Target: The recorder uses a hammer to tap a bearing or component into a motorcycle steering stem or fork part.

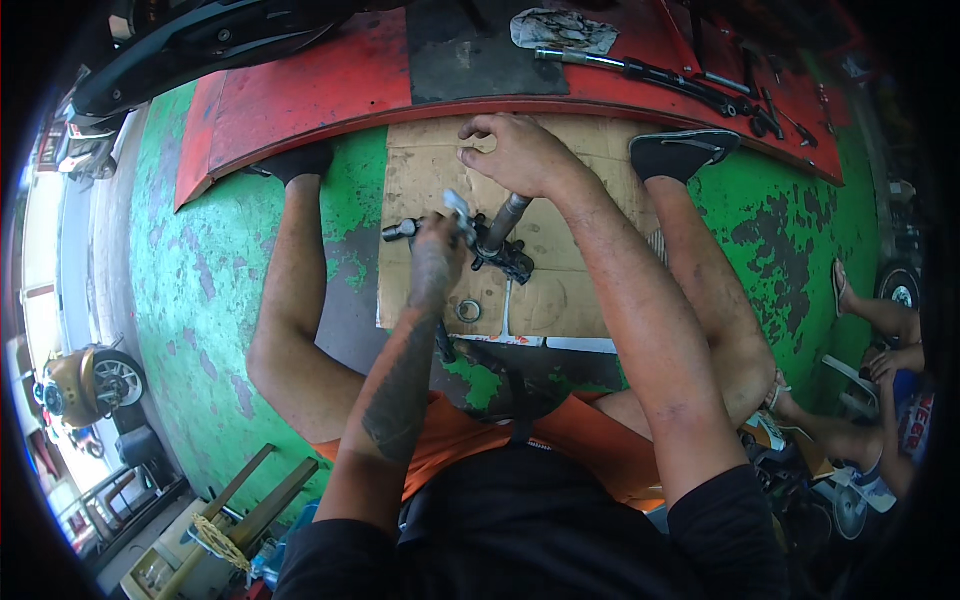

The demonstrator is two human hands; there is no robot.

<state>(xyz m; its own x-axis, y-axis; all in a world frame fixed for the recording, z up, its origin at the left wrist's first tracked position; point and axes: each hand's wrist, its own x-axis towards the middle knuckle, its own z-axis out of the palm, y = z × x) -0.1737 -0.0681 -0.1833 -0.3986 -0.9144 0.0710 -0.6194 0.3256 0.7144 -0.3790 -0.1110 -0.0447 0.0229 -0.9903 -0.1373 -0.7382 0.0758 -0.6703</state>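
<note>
My left hand is closed around a crumpled whitish rag, part of which sticks out past the fingers. Beside it stands a dark metal motorcycle steering stem, its tube tilted up to the right from a greasy black clamp. Above the tube's upper end is my right hand, thumb and forefinger curved apart with nothing visible between them; its other fingers are partly hidden. A metal ring lies on the cardboard. A short bar with a bright metal end lies left of the clamp.
A red platform runs across the far side, bearing a fork tube, a stained cloth and several tools. My feet flank the cardboard. Another person's legs are at the right. A motorcycle stands at the left, on worn green floor.
</note>
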